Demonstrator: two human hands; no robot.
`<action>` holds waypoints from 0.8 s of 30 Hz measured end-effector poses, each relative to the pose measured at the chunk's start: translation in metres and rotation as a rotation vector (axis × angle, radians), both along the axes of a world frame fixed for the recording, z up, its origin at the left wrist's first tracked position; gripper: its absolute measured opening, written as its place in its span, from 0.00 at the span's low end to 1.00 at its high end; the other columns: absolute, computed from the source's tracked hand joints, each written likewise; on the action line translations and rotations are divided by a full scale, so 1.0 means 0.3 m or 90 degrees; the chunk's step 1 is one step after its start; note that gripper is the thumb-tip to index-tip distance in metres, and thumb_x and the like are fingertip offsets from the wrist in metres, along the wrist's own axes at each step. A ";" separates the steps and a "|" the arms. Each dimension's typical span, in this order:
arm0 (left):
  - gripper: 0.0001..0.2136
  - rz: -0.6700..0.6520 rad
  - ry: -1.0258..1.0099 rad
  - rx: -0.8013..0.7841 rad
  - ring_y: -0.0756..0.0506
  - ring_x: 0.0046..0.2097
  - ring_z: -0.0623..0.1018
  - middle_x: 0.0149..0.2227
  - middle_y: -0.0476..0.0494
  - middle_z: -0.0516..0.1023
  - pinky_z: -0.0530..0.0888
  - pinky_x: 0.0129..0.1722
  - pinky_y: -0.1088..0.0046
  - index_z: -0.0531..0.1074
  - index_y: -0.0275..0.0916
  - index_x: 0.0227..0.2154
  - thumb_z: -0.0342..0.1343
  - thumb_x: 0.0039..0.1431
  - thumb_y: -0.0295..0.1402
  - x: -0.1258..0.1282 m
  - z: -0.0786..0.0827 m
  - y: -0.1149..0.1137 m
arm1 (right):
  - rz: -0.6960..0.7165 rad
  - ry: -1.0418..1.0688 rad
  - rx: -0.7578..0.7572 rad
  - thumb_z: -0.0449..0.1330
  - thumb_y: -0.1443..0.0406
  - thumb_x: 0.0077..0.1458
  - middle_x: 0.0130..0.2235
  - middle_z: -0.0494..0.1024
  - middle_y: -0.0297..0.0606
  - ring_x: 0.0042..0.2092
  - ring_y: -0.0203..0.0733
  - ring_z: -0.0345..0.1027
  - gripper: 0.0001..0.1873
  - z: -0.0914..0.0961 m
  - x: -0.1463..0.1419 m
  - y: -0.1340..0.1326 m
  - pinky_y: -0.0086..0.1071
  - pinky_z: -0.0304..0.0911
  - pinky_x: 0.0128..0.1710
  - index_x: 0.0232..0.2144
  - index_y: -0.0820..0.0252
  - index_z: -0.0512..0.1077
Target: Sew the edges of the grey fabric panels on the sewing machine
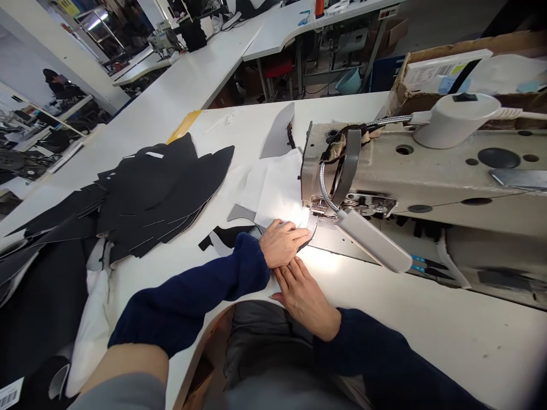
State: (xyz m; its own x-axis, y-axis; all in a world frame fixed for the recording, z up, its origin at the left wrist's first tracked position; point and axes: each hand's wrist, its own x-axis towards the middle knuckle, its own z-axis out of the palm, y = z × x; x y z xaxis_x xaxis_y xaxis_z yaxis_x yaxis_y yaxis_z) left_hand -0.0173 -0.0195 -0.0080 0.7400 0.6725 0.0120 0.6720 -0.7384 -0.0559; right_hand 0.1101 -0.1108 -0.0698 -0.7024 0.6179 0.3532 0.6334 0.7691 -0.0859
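My left hand (282, 243) lies palm down on a light grey-white fabric piece (313, 226) beside the needle area of the sewing machine (318, 206). Its fingers are stretched toward the presser foot, flat on the cloth. Just below, my right hand (306, 299) rests with fingers extended against the edge of my left hand; its fingertips are partly hidden. White sheet material (277, 188) spreads on the table behind my left hand. Black and grey cut pieces (226, 236) lie by my left sleeve. A lit lamp (376, 242) on a flexible neck shines on the stitching spot.
A stack of black fabric pieces (158, 193) covers the table's left side. One grey curved piece (277, 134) lies behind the machine head. A thread snipper with blue handles (421, 263) sits under the machine arm. At the back right stands a cardboard box (397, 85).
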 end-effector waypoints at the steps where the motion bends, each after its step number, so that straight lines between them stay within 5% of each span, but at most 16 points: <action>1: 0.15 0.004 0.000 -0.001 0.44 0.49 0.68 0.55 0.47 0.70 0.61 0.47 0.62 0.67 0.44 0.51 0.44 0.64 0.29 0.006 0.000 0.008 | -0.002 -0.005 0.004 0.56 0.50 0.58 0.55 0.68 0.60 0.59 0.61 0.55 0.36 0.002 -0.001 0.005 0.52 0.49 0.60 0.55 0.78 0.65; 8: 0.14 -0.003 0.018 -0.031 0.42 0.51 0.66 0.54 0.42 0.69 0.63 0.48 0.64 0.67 0.40 0.49 0.46 0.62 0.29 0.015 0.009 0.075 | -0.053 -0.021 0.000 0.55 0.49 0.58 0.54 0.67 0.65 0.58 0.63 0.57 0.38 0.022 -0.018 0.047 0.53 0.50 0.59 0.53 0.83 0.65; 14: 0.20 0.039 0.035 -0.055 0.42 0.51 0.66 0.58 0.41 0.60 0.65 0.47 0.67 0.63 0.44 0.53 0.51 0.57 0.27 -0.050 0.030 0.023 | -0.041 -0.005 0.000 0.58 0.50 0.56 0.55 0.66 0.63 0.59 0.62 0.55 0.37 0.019 -0.017 0.050 0.49 0.54 0.59 0.50 0.85 0.68; 24: 0.14 -0.077 0.197 0.014 0.45 0.44 0.68 0.55 0.41 0.65 0.64 0.33 0.68 0.66 0.36 0.47 0.38 0.67 0.26 0.003 0.050 0.022 | -0.021 -0.002 0.041 0.57 0.50 0.56 0.54 0.67 0.67 0.57 0.65 0.59 0.38 0.009 -0.002 0.041 0.51 0.56 0.57 0.53 0.85 0.65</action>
